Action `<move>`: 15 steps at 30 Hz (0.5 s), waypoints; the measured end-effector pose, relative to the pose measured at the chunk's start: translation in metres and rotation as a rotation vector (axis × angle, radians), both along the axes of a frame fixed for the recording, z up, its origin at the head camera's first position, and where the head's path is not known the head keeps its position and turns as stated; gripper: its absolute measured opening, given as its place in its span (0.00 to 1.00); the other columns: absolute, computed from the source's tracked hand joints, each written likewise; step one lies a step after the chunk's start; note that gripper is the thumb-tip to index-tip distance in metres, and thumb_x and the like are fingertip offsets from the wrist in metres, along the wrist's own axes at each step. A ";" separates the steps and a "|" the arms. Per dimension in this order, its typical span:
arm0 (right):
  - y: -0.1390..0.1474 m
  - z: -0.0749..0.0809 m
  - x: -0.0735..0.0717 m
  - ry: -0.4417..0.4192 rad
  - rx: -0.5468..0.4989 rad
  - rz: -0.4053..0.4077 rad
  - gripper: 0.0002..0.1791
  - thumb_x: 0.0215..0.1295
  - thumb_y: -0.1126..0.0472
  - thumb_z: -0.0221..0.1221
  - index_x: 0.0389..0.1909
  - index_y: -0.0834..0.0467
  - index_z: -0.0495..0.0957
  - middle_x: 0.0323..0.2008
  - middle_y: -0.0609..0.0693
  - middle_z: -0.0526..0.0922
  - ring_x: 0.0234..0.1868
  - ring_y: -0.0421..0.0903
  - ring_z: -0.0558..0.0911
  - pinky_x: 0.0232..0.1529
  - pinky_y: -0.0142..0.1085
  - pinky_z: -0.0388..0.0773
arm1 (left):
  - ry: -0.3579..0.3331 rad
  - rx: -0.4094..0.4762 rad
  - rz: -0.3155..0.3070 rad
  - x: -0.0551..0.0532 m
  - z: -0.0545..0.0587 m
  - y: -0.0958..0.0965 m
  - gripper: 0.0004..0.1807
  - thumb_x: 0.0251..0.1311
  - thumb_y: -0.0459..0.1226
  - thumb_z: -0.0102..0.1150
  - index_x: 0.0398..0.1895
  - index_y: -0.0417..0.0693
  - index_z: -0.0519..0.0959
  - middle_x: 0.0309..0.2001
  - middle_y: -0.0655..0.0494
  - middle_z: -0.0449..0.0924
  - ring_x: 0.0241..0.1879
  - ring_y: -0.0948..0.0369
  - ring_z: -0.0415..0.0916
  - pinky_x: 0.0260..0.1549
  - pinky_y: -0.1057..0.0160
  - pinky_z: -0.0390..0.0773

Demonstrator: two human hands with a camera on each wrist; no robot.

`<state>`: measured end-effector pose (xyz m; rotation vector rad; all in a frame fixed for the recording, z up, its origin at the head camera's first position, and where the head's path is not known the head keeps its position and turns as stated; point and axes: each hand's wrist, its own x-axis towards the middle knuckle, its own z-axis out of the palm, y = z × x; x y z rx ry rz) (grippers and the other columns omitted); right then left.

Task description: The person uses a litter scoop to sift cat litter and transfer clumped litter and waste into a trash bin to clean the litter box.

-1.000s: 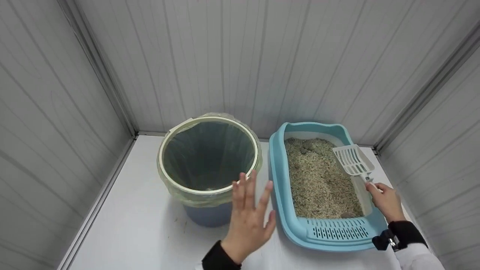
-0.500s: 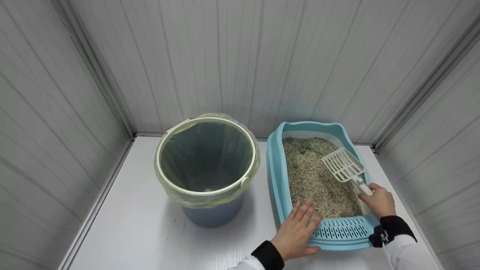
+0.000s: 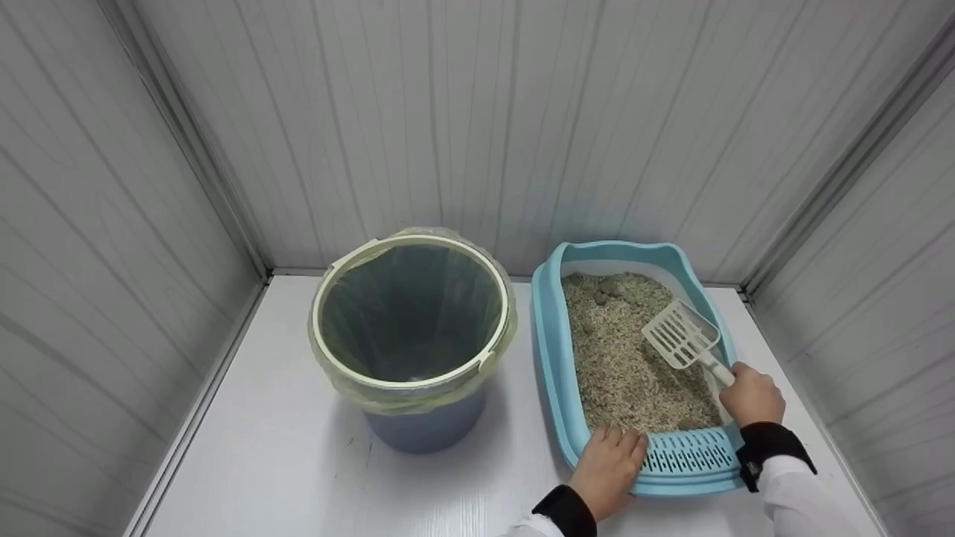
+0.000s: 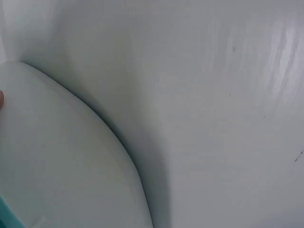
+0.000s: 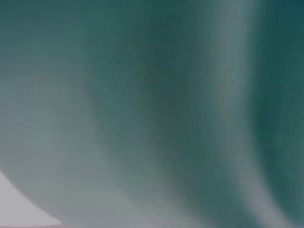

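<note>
In the head view my right hand [image 3: 755, 397] grips the handle of a white slotted litter scoop [image 3: 680, 335]. The scoop head hangs over the right part of the sand-coloured cat litter [image 3: 619, 358], tilted. A light-blue litter box [image 3: 550, 328] with a slotted front ledge holds the litter. My left hand [image 3: 608, 466] grips its front left corner, fingers bent over the rim. In the left wrist view a fingertip [image 4: 1, 99] shows against the box's pale outer wall [image 4: 66, 147]. The right wrist view shows only blurred teal and whitish surfaces close up.
Left of the box stands a blue-grey bucket [image 3: 425, 429] lined with a translucent yellowish bag [image 3: 351, 380], held under a cream ring [image 3: 418, 385]. Dark clumps [image 3: 608, 289] lie at the back of the litter. Grey panel walls [image 3: 477, 134] enclose the white tabletop [image 3: 283, 418].
My left hand has moved from beside the bucket, right and down, onto the litter box's front corner and now grips it. The scoop has shifted left, further over the litter.
</note>
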<state>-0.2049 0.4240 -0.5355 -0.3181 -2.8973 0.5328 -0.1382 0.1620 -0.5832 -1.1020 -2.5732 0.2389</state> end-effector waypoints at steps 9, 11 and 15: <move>-0.001 -0.008 0.003 0.118 0.048 0.062 0.03 0.51 0.76 0.50 0.27 0.69 0.70 0.18 0.68 0.75 0.15 0.60 0.73 0.16 0.50 0.66 | 0.013 0.086 -0.033 -0.002 -0.003 -0.002 0.28 0.59 0.54 0.53 0.62 0.58 0.70 0.48 0.65 0.73 0.45 0.64 0.70 0.48 0.64 0.67; -0.001 -0.010 0.004 0.131 0.068 0.079 0.03 0.52 0.76 0.50 0.28 0.69 0.70 0.19 0.69 0.75 0.15 0.61 0.73 0.16 0.52 0.66 | 0.010 0.101 -0.043 -0.003 -0.003 -0.002 0.25 0.61 0.51 0.52 0.61 0.58 0.71 0.48 0.64 0.73 0.45 0.64 0.70 0.49 0.63 0.67; 0.001 -0.009 0.009 0.129 0.088 0.102 0.05 0.52 0.76 0.51 0.30 0.70 0.71 0.20 0.70 0.76 0.15 0.63 0.73 0.16 0.53 0.66 | 0.004 0.106 -0.074 -0.003 -0.003 -0.004 0.24 0.62 0.48 0.52 0.61 0.57 0.71 0.50 0.63 0.74 0.48 0.63 0.71 0.54 0.61 0.68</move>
